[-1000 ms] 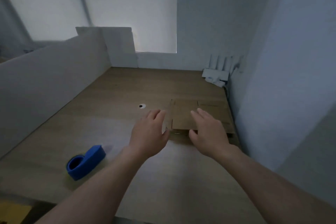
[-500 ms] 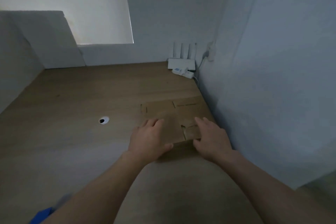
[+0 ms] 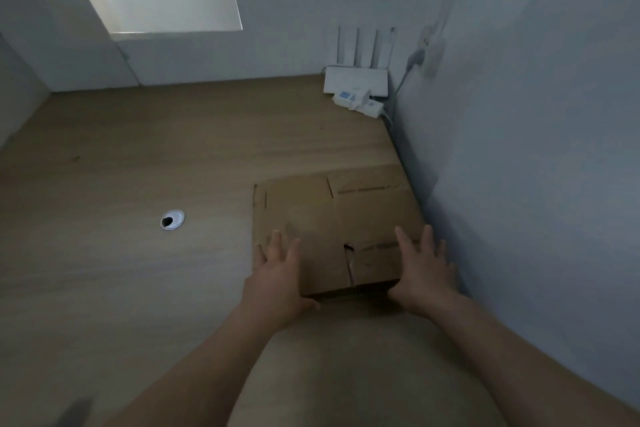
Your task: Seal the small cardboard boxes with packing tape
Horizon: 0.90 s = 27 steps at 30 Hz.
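Observation:
A stack of flattened brown cardboard boxes (image 3: 332, 218) lies on the wooden desk (image 3: 138, 166), close to the right wall. My left hand (image 3: 277, 274) rests on the stack's near left corner, fingers straight and spread. At the near right corner my right hand (image 3: 420, 274) lies with its fingers stretched along the right side of the cardboard. Both thumbs sit at the stack's front edge. The tape dispenser is out of the head view.
A white router (image 3: 356, 80) with upright antennas stands in the far right corner, cables and a small plug block beside it. A round cable hole (image 3: 172, 219) sits in the desk left of the cardboard. White partition walls enclose the desk at the back and right.
My view has turned right, and the blue tape dispenser has left the frame. Both hands reached forward and spread apart to the near corners of the cardboard stack.

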Tool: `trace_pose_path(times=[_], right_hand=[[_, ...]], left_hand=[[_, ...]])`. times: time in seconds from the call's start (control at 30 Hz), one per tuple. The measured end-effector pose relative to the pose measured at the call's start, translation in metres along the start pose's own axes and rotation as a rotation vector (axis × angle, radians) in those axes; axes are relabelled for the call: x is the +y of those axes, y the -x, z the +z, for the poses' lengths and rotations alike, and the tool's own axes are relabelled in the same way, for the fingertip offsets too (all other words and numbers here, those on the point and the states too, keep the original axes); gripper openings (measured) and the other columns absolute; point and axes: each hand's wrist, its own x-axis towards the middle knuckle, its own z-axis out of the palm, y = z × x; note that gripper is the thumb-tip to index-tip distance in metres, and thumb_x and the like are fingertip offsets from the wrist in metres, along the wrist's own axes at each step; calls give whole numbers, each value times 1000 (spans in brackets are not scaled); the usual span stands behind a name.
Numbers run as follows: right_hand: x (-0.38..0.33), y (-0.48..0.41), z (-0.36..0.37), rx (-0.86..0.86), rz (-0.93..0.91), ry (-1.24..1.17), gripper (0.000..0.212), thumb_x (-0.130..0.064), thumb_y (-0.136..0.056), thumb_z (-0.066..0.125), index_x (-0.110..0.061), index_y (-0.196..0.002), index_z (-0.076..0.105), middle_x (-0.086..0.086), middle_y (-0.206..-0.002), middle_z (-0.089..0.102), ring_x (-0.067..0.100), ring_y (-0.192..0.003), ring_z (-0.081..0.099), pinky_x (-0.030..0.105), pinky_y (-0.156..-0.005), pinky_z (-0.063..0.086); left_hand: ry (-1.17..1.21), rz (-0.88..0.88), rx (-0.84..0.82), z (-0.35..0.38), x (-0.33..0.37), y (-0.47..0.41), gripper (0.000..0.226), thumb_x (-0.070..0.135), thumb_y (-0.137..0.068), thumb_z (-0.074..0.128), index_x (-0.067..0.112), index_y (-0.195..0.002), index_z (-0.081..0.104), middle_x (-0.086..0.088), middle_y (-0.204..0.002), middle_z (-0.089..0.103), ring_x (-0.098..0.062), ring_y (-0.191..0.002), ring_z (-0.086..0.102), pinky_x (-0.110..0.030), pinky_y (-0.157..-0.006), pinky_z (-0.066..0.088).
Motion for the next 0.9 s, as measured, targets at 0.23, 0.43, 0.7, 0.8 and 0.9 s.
trace_pose_path(times=[0.23, 0.43, 0.7, 0.8, 0.9], right_hand=[[9, -32, 12, -17, -30, -35, 107, -29, -84, 70, -39, -157, -8, 9, -164, -22, 39, -152, -6, 54, -123, 13], [21, -27, 12, 30, -91, -88, 115, -55, -70, 76, -39, -157, 2, 4, -164, -7, 37, -149, 8, 51, -121, 24], [21, 41, -2, 241, -219, -277, 94, -70, -72, 71, -35, -152, 36, -3, -161, 14, 25, -147, 20, 44, -118, 28], [14, 82, -6, 350, -244, -337, 78, -68, -76, 69, -29, -141, 54, 2, -156, 29, 24, -142, 30, 39, -116, 28], [-3, 122, -12, 557, -281, -440, 61, -60, -77, 75, -18, -121, 72, 10, -138, 54, 25, -128, 50, 28, -102, 33]], left_hand=[[14, -69, -15, 23, 4, -22, 107, 46, -81, 77, 27, -158, 5, -7, -166, -13, -41, -149, 14, -49, -118, 32], [42, -56, 65, 25, 2, -15, 94, 48, -83, 74, 30, -155, 16, -2, -166, -1, -34, -147, 22, -44, -114, 39], [66, 23, 244, -7, -21, 45, 85, 68, -77, 66, 32, -147, 32, 5, -155, 25, -26, -135, 31, -41, -104, 44], [109, 52, 297, -21, -31, 82, 80, 71, -79, 59, 31, -145, 38, 5, -153, 30, -26, -134, 34, -39, -103, 44], [171, 72, 360, -38, -42, 124, 72, 73, -81, 52, 30, -138, 46, 5, -148, 40, -26, -130, 40, -36, -99, 43]])
